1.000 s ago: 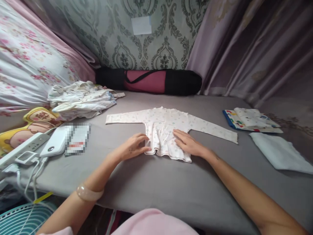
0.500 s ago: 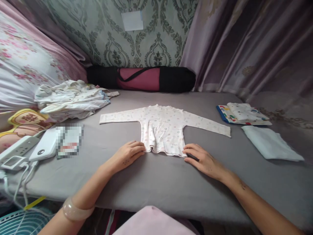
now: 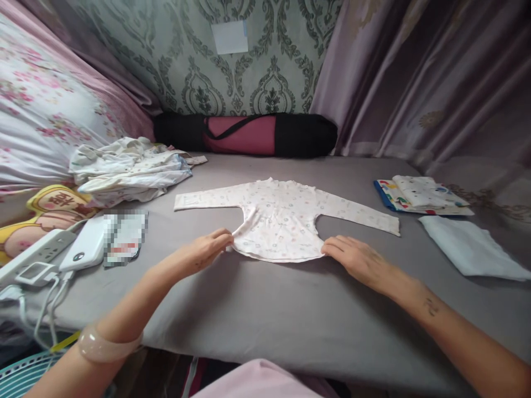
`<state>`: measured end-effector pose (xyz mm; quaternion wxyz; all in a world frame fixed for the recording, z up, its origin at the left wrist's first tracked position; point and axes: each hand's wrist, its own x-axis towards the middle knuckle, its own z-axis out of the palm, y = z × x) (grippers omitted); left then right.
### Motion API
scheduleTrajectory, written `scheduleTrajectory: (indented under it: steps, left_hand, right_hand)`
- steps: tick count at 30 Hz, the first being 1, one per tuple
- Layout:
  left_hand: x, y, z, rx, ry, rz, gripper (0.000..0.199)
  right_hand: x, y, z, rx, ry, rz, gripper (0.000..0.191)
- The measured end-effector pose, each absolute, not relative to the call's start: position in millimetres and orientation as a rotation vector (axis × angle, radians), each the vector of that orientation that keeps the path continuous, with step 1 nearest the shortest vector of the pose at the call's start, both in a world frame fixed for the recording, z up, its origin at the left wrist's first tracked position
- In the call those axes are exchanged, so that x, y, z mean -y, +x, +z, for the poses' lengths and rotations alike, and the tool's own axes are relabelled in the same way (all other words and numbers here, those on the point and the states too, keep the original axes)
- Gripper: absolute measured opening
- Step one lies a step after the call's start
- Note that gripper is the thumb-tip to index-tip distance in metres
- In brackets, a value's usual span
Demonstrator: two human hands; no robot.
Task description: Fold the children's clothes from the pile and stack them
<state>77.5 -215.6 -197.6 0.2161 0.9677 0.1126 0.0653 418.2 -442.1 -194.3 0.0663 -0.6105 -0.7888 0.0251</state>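
A small white long-sleeved shirt (image 3: 282,221) with a faint printed pattern lies spread on the grey sheet (image 3: 265,309), its sleeves stretched out to both sides and its collar away from me. My left hand (image 3: 212,247) pinches the left corner of the bottom hem. The right corner of that hem is pinched in my right hand (image 3: 346,251). Between the two hands the hem is drawn wide and its edge looks slightly raised. The fingertips of both hands are partly hidden by the hands themselves.
Crumpled light clothes (image 3: 133,168) lie at the back left, near a power strip (image 3: 39,251) and a white power bank (image 3: 89,243). Folded clothes (image 3: 423,193) and a pale folded cloth (image 3: 473,247) are on the right. A black and maroon bag (image 3: 244,134) lies along the wall.
My hands have moved apart, pulling the shirt's hem wider. The fold near its left bottom corner has flattened out. The dark object by my right hand no longer shows.
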Motion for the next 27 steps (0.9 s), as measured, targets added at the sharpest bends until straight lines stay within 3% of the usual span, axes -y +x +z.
scheduleTrajectory:
  steps: [6,10,14,19,23,27]
  left_hand:
    - [208,75,-194,-0.334,2.651,0.045,0.03]
    - [210,76,-194,-0.305,2.694,0.014,0.029]
    - [210,102,-191,-0.39,2.802,0.147,0.033]
    - [196,201,-221,-0.417,2.688,0.548,0.031]
    - [181,266,-258,-0.538,2.703,0.55,0.045]
    - [181,269,-275,-0.593,2.837,0.492,0.039]
  right_hand:
    - [442,419,-188,2.556,-1.773,0.013,0.029]
    - [444,414,-187,2.537,-1.82,0.135,0.019]
    - [416,406,-182,2.34,-1.913,0.292,0.035]
    - [317,396,-206,1.81,-2.011,0.255,0.038]
    - [256,393,-233,1.594,-2.292,0.24,0.048]
    - [253,396,-250,1.666,-2.378,0.254,0.055]
